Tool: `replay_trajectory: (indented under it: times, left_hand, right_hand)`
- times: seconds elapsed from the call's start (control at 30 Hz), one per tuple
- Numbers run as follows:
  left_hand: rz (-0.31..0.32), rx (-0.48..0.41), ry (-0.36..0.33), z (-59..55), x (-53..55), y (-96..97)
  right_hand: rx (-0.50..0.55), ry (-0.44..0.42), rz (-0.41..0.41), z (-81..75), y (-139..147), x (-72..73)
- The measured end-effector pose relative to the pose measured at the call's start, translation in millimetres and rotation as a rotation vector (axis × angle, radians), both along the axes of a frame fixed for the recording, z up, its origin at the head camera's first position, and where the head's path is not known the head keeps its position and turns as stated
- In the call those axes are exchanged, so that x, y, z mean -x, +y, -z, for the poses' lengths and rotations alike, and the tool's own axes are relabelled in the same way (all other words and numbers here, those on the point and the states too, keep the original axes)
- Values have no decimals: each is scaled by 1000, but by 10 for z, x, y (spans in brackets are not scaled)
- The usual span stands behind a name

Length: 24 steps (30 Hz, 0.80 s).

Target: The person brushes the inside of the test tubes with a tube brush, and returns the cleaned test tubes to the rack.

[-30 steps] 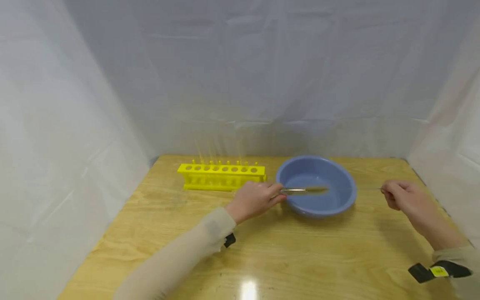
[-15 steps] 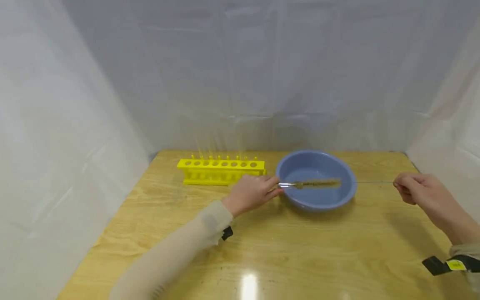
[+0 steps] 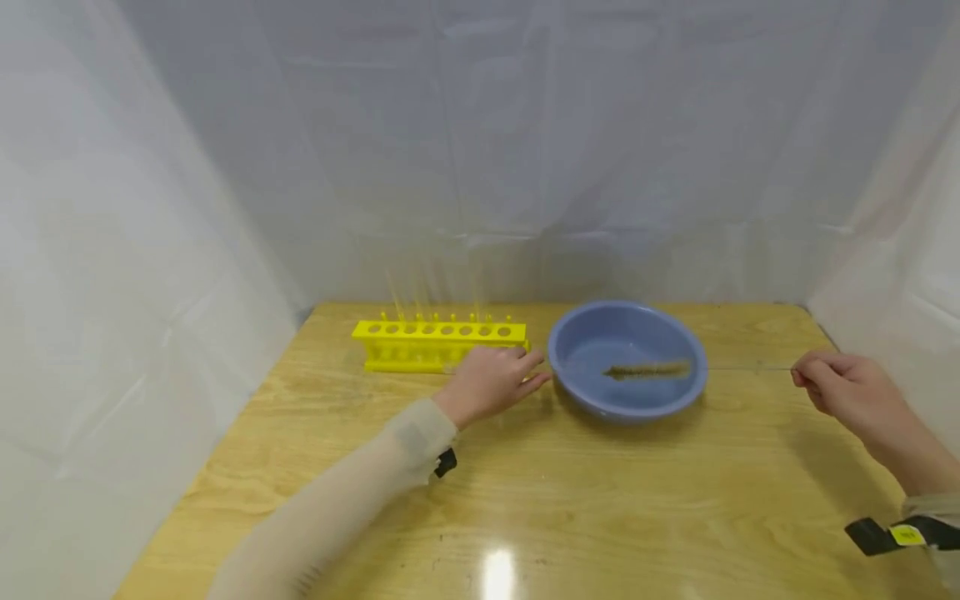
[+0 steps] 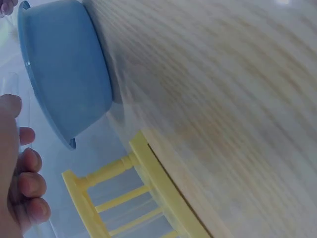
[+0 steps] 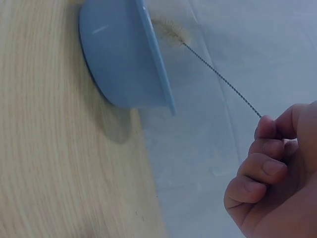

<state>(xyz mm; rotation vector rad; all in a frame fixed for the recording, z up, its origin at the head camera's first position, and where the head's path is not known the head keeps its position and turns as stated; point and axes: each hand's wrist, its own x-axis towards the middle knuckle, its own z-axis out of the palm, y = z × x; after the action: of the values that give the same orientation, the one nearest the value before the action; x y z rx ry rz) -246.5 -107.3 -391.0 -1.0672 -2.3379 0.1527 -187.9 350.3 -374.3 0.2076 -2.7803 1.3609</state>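
A test tube brush [image 3: 647,371] with tan bristles lies level above the blue basin [image 3: 633,412] in the head view. My right hand [image 3: 851,400], right of the basin, pinches the end of its twisted wire handle [image 5: 223,78] between thumb and forefinger. Left of the basin, my left hand [image 3: 487,383] holds a clear test tube [image 4: 10,82], its glass faintly visible past the thumb in the left wrist view. The brush bristles are outside the tube, with a space between them and the left fingertips. Behind the left hand is a yellow test tube rack [image 3: 420,367].
Thin clear tubes or rods [image 3: 397,296] stand up behind the rack's row of holes. Everything rests on a wooden table [image 3: 570,517], with white sheeting [image 3: 480,150] hanging at the back and both sides.
The brush has come out of the test tube as my right hand moved right with it. My left hand has shifted slightly left, away from the bristles.
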Motion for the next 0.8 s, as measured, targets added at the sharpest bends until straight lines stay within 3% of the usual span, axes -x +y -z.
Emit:
replay_trajectory:
  times: [0.13, 0.37, 0.8]
  left_hand:
    - [-17, 26, 24, -9, -4, 34]
    - [-30, 62, 3, -80, -1, 71]
    - [-69, 176, 79, -182, 43, 91]
  right_hand:
    - [-34, -5, 16, 43, -41, -23]
    - [-42, 10, 19, 75, -47, -43]
    - [-47, -15, 9, 140, -51, -45]
